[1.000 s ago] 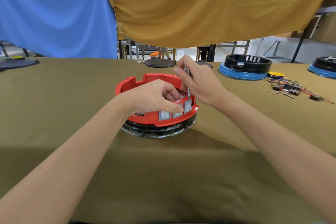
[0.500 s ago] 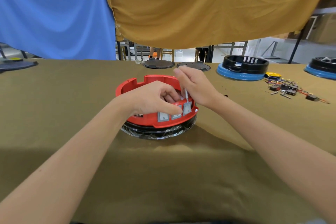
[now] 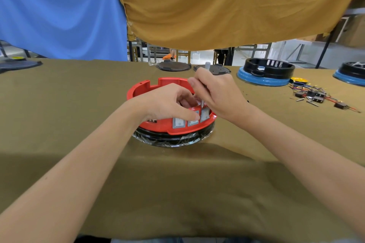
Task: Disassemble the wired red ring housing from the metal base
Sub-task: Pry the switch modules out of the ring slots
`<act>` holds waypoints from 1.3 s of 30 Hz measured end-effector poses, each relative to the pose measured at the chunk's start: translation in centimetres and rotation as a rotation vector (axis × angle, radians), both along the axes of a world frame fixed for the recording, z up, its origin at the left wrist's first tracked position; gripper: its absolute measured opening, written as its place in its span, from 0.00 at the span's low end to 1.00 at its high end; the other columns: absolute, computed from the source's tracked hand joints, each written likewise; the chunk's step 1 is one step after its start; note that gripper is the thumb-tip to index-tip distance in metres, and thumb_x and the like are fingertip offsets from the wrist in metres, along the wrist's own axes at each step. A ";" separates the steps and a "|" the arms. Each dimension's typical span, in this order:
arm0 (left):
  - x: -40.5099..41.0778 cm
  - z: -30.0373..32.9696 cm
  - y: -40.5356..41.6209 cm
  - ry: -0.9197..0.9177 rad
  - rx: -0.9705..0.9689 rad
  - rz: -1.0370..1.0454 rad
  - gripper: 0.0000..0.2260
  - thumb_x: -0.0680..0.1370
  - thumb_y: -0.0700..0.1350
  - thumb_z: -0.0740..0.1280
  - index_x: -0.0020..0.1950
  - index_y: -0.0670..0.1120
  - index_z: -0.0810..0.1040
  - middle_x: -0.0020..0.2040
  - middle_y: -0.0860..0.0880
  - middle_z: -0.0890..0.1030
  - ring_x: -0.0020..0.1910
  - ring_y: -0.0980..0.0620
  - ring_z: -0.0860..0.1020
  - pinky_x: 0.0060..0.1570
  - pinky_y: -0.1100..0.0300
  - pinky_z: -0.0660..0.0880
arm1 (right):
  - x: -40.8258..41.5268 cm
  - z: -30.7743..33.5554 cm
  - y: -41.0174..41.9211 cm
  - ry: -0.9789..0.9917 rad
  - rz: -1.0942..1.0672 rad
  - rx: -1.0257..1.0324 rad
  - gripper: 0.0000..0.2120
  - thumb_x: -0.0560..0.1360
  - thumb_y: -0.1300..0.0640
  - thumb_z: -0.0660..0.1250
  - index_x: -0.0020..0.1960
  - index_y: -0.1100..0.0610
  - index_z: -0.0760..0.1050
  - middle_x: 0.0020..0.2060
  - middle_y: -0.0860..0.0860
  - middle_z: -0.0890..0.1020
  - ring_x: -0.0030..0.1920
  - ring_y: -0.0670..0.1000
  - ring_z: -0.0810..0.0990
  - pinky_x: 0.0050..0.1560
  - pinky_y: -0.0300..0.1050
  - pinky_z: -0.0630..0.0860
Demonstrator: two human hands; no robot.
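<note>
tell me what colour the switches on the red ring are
Grey, best seen in the head view: the switches sit in the red ring front wall.

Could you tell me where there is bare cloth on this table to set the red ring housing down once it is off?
Bare cloth lies left of the red ring housing, toward the dark disc, and in front between the forearms. Right is crowded: loose wired switches, black housing on a blue base.

Red ring housing (image 3: 158, 125) with grey switches, seated on foil-wrapped black base (image 3: 169, 140)
</note>
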State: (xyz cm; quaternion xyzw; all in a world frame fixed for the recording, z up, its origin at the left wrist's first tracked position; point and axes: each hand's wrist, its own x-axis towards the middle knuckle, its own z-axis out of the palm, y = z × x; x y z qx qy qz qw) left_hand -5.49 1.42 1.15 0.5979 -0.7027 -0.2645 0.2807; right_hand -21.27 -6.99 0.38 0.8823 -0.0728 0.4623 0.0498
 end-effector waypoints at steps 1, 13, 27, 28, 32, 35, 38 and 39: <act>0.0 0.0 0.0 0.004 0.000 0.001 0.16 0.72 0.47 0.76 0.58 0.47 0.79 0.50 0.51 0.83 0.43 0.62 0.80 0.46 0.65 0.76 | 0.0 0.0 -0.1 0.023 -0.012 0.015 0.19 0.83 0.54 0.56 0.41 0.66 0.71 0.26 0.57 0.77 0.23 0.57 0.75 0.23 0.52 0.68; 0.3 -0.1 -0.3 0.044 0.000 0.036 0.16 0.70 0.46 0.78 0.56 0.48 0.81 0.49 0.56 0.84 0.47 0.63 0.82 0.48 0.69 0.78 | 2.1 2.1 -1.8 0.494 -0.027 0.242 0.18 0.86 0.52 0.53 0.40 0.59 0.69 0.28 0.47 0.71 0.29 0.44 0.70 0.33 0.38 0.64; 0.4 -0.2 -0.3 -0.001 -0.027 0.045 0.14 0.69 0.51 0.78 0.53 0.52 0.82 0.44 0.58 0.84 0.43 0.65 0.81 0.39 0.74 0.73 | -0.1 -1.5 0.0 -0.290 -0.068 -0.238 0.25 0.84 0.52 0.55 0.35 0.65 0.76 0.23 0.53 0.75 0.21 0.51 0.71 0.20 0.45 0.66; 0.4 -0.2 -0.2 -0.010 -0.023 0.045 0.15 0.69 0.52 0.78 0.53 0.52 0.82 0.45 0.58 0.84 0.43 0.65 0.81 0.39 0.74 0.74 | -0.3 -1.6 0.0 -0.292 -0.061 -0.206 0.26 0.84 0.52 0.54 0.35 0.65 0.76 0.24 0.53 0.76 0.21 0.51 0.72 0.20 0.46 0.67; 0.4 0.0 -0.2 -0.067 -0.021 0.038 0.18 0.69 0.52 0.78 0.56 0.52 0.80 0.49 0.59 0.83 0.43 0.67 0.80 0.42 0.70 0.75 | -0.5 -1.8 0.4 -0.260 -0.045 -0.109 0.25 0.84 0.51 0.55 0.35 0.65 0.74 0.24 0.54 0.77 0.21 0.52 0.73 0.19 0.49 0.69; 0.3 0.0 -0.2 -0.083 -0.024 0.026 0.18 0.69 0.53 0.77 0.57 0.53 0.81 0.50 0.59 0.83 0.46 0.65 0.79 0.47 0.66 0.73 | 0.0 -1.7 0.8 -0.197 -0.053 -0.135 0.24 0.83 0.52 0.58 0.35 0.65 0.74 0.23 0.53 0.75 0.21 0.52 0.72 0.19 0.50 0.69; 0.3 0.0 -0.1 -0.086 -0.016 0.013 0.19 0.70 0.53 0.77 0.59 0.53 0.80 0.52 0.59 0.82 0.48 0.65 0.79 0.49 0.66 0.73 | 0.0 -0.8 0.6 -0.139 -0.036 -0.135 0.20 0.81 0.55 0.61 0.34 0.66 0.73 0.22 0.54 0.73 0.20 0.53 0.69 0.19 0.50 0.67; 0.4 0.0 -0.1 -0.086 -0.015 0.011 0.19 0.70 0.53 0.77 0.59 0.53 0.80 0.52 0.59 0.82 0.47 0.66 0.79 0.48 0.66 0.73 | -0.2 -0.6 0.4 -0.113 -0.032 -0.159 0.19 0.80 0.56 0.62 0.34 0.65 0.73 0.22 0.53 0.72 0.20 0.52 0.68 0.19 0.49 0.67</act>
